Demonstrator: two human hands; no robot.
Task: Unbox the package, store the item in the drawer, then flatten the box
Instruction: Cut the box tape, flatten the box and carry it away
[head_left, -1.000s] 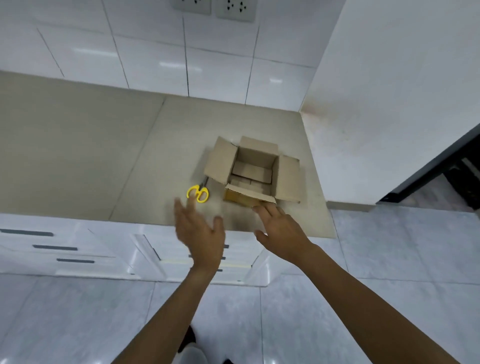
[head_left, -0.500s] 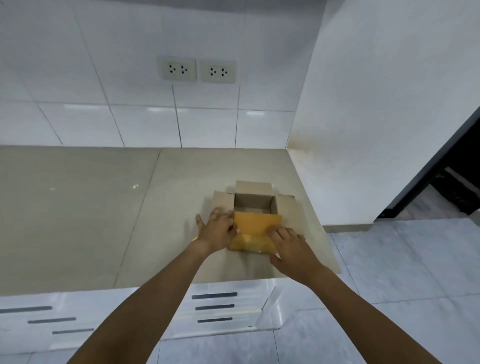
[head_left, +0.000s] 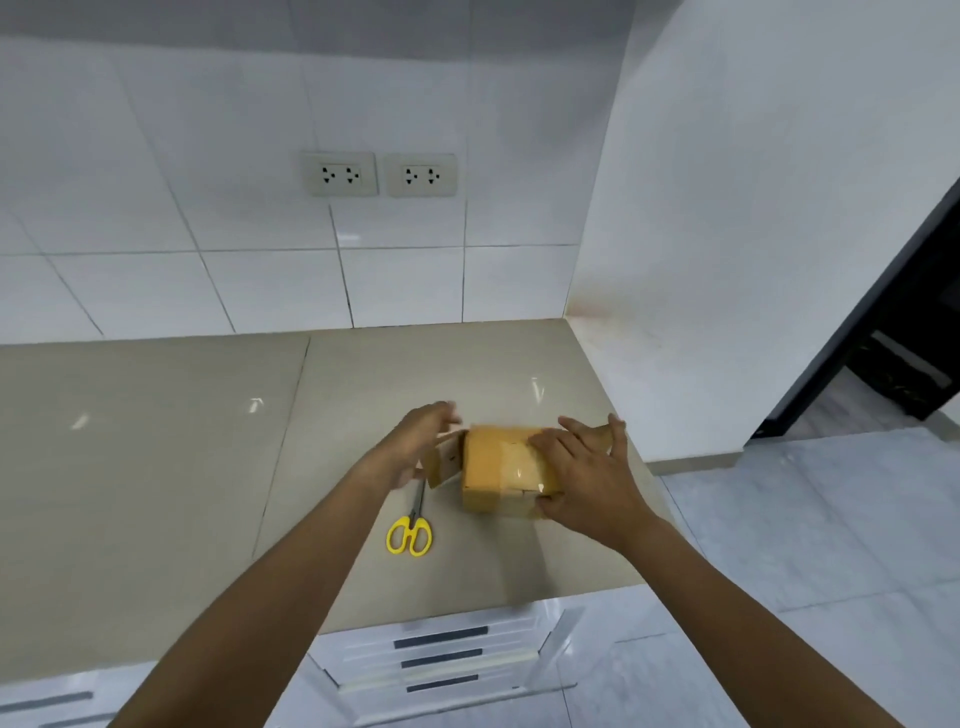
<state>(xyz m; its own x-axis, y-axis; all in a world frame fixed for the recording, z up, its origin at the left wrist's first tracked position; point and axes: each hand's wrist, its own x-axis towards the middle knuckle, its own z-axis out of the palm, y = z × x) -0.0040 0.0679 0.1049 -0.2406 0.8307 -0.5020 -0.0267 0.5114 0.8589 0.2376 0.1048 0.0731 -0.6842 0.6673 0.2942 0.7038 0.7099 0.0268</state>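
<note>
Both hands' fingers clasp the box (head_left: 501, 470) on the beige counter (head_left: 156, 467), white-tiled walls behind.

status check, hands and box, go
Left hand on a side flap, right hand gripping the box's right end. Cardboard box turned over on the counter, taped face up. Yellow scissors lie beside it, apart.

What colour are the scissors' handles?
Bright yellow. The scissors lie on the counter beside the box, seen from the head camera.

box (head_left: 498, 470) contents hidden; far flaps blurred
</note>
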